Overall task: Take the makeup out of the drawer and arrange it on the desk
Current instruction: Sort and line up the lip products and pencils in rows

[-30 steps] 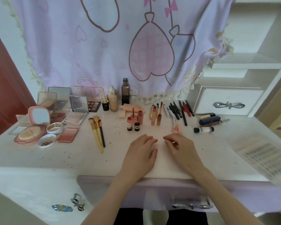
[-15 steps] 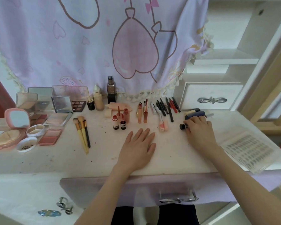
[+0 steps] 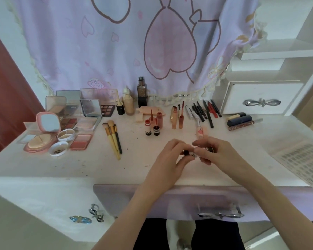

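a small tube [image 3: 197, 152] is being pinched at both ends, left hand [image 3: 170, 159] on the dark cap end, right hand [image 3: 213, 153] curled round the other, just above the desk [image 3: 79, 165] front. brushes [image 3: 113, 138] are lying to the left, pencils [image 3: 204, 110] behind, palettes [image 3: 67, 121] far left.

Both forearms are bare, no sleeves reaching the wrists, and no rings, watch or bracelet show on the left hand [image 3: 167, 156] or right hand [image 3: 217, 152]. At the lower middle of the frame, dark trousers [image 3: 215, 235] cover the legs.
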A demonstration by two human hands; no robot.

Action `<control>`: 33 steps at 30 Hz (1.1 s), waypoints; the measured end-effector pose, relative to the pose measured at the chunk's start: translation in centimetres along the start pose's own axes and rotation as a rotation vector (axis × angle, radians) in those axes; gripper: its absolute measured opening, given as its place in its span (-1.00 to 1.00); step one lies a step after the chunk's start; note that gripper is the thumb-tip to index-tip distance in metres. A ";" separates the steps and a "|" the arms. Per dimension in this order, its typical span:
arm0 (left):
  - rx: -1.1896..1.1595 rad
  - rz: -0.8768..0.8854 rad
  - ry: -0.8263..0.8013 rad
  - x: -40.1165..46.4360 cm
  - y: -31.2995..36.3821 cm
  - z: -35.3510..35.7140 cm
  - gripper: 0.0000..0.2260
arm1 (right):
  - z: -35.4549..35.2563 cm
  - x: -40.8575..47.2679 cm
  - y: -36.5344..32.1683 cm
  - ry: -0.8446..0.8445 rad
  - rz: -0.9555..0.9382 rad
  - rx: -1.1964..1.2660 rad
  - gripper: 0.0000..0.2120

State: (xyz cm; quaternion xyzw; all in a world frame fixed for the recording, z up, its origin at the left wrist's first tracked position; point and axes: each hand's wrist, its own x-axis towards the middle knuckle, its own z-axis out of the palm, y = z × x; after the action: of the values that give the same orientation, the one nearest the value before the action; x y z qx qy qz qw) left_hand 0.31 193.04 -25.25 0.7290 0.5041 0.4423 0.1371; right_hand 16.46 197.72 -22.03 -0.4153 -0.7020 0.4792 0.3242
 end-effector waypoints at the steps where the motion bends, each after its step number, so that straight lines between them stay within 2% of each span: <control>1: -0.014 0.001 0.039 -0.2 0.1 -0.4 -0.84 | 0.3 0.1 -0.1 -0.009 0.059 0.157 -0.92; 4: 0.001 -0.008 0.085 -0.4 0.2 -1.9 -0.84 | 1.2 0.9 -0.5 -0.060 0.213 0.634 -0.89; 6: 0.057 -0.013 0.086 -0.4 0.0 -2.9 -0.82 | 2.1 1.4 -0.9 -0.100 0.263 0.716 -0.88; 10: 0.176 -0.014 0.158 -0.6 -0.7 -4.0 -0.79 | 4.0 1.6 -1.5 -0.164 0.324 0.539 -0.73; 12: 0.188 -0.010 0.183 -0.9 -0.8 -4.1 -0.74 | 4.7 1.7 -1.7 -0.187 0.362 0.550 -0.72; 14: 0.142 -0.059 0.217 -1.2 -0.8 -3.8 -0.79 | 5.2 1.7 -2.2 -0.186 0.343 0.602 -0.73; 16: 0.022 -0.170 0.279 -1.2 -0.7 -3.4 -0.83 | 5.7 1.7 -2.3 -0.145 0.215 0.489 -0.77; 20: -0.156 -0.389 0.447 -0.7 -0.7 -3.3 -0.66 | 6.2 1.7 -2.5 -0.043 -0.103 0.057 -0.91; 23: -0.173 -0.461 0.342 -0.3 -1.1 -4.2 -0.45 | 6.0 1.7 -2.2 -0.030 -0.094 0.098 -0.96; 24: -0.165 -0.434 0.277 -0.3 -1.3 -4.5 -0.46 | 5.9 1.8 -2.1 -0.012 -0.057 0.141 -0.99; 27: -0.176 -0.320 0.065 -0.7 -1.8 -4.9 -0.91 | 5.6 2.2 -1.8 0.027 0.060 0.258 -0.84; 29: -0.156 -0.273 -0.005 -1.1 -2.1 -4.8 -0.75 | 5.6 2.2 -1.7 0.019 0.113 0.306 -0.77; 33: -0.082 -0.319 0.003 -0.9 -2.2 -5.1 -0.89 | 5.2 2.2 -1.3 0.003 0.070 0.302 -0.83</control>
State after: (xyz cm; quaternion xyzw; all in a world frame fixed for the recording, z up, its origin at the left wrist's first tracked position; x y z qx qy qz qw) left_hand -5.12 192.00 -24.17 0.6330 0.5949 0.4363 0.2346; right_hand 10.74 197.33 -22.38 -0.3867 -0.6065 0.5898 0.3671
